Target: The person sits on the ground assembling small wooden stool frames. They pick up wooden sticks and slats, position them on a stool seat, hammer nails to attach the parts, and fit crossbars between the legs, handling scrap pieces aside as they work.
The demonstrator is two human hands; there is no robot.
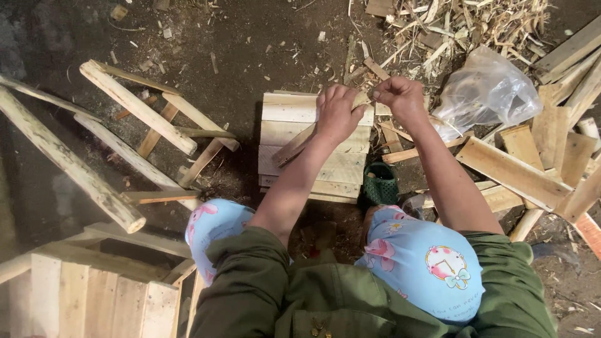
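My left hand (338, 112) grips a narrow wooden slat (294, 147) that lies slanted across a small slatted wooden panel (285, 112) on the dirt floor. My right hand (400, 97) is closed at the slat's upper end, fingers pinched there; what it pinches is too small to make out. Both forearms reach forward from green sleeves, above knees in light blue patterned cloth.
A clear plastic bag (485, 91) lies right of my hands, beside a pile of loose boards (513, 172). A small green mesh item (380, 184) sits by the panel. A ladder-like frame of round poles (138, 109) is at left, a slatted piece (87, 297) at lower left, wood shavings (476, 22) at top right.
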